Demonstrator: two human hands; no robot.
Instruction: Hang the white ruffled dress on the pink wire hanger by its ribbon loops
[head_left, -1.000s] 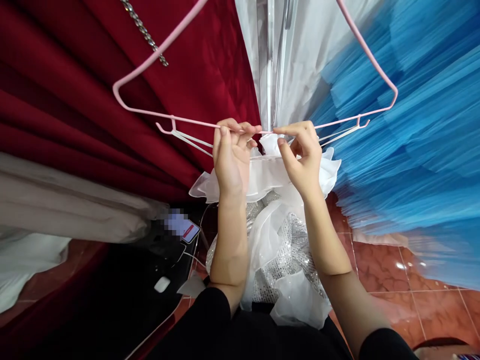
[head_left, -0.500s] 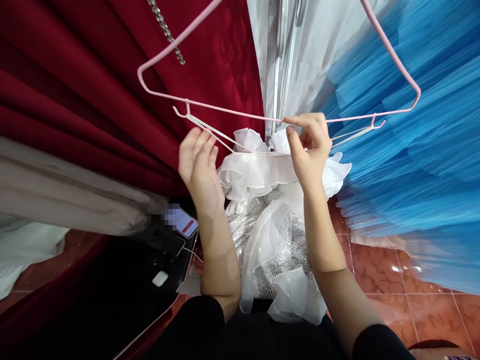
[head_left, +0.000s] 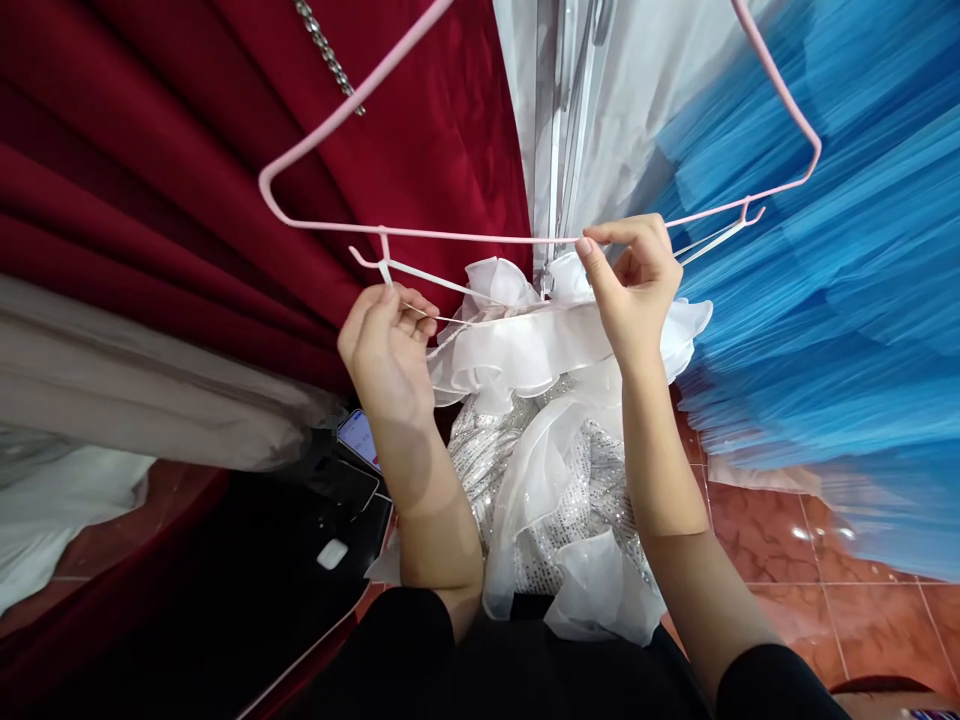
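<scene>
A pink hanger (head_left: 465,237) spans the upper middle. From its two small hooks, thin white straps (head_left: 442,283) run down to a white ruffled dress (head_left: 525,350) with a silver sequined body. My right hand (head_left: 637,275) pinches the hanger's bottom bar between thumb and index finger, right of the middle. My left hand (head_left: 390,335) is closed on a strap just under the left hook, drawing one strand down and aside. The strap still loops at that hook. The right strap hangs on the right hook.
Dark red cloth (head_left: 427,130) hangs on the left, with a bead chain (head_left: 326,45) before it. Blue tulle (head_left: 825,300) fills the right. At lower left, a black surface (head_left: 247,590) holds a phone (head_left: 360,437) and a small white case (head_left: 332,554).
My left hand has moved slightly left and down and has taken hold of the strap. The hanger's left end has dipped, and its right end has risen a little.
</scene>
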